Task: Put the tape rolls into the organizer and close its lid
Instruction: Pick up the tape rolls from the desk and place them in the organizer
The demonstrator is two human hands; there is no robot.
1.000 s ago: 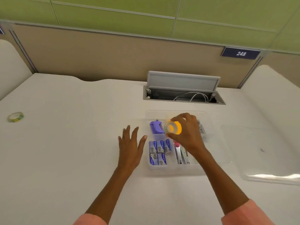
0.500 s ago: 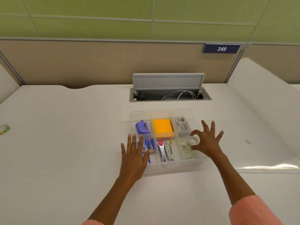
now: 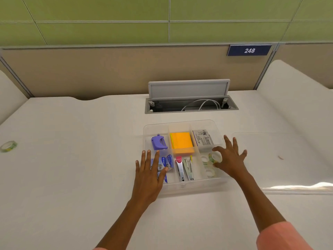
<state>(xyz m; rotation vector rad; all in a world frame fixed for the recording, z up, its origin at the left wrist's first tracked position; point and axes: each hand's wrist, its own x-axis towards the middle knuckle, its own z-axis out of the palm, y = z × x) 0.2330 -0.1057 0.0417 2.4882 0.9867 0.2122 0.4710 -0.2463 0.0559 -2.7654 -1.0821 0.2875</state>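
A clear plastic organizer (image 3: 182,187) lies open on the white desk. My right hand (image 3: 229,159) pinches a clear tape roll with green print (image 3: 214,157) between thumb and forefinger, standing on edge in the front right compartment. Two more clear tape rolls (image 3: 209,171) lie flat in that same compartment. My left hand (image 3: 150,175) rests flat, fingers spread, over the organizer's front left corner. The clear lid (image 3: 288,159) lies flat on the desk to the right of the organizer. Another tape roll with green print (image 3: 8,146) sits alone at the far left of the desk.
Other compartments hold a purple tool (image 3: 159,142), orange sticky notes (image 3: 182,143), a white box (image 3: 202,139), blue staple boxes (image 3: 166,162) and two staplers (image 3: 183,169). An open cable hatch (image 3: 191,105) is behind the organizer. Partition panels wall the desk's back.
My right hand carried the tape roll from above the organizer's middle down into the front right compartment. My left hand slid right onto the organizer's front left corner. The view shifted slightly.
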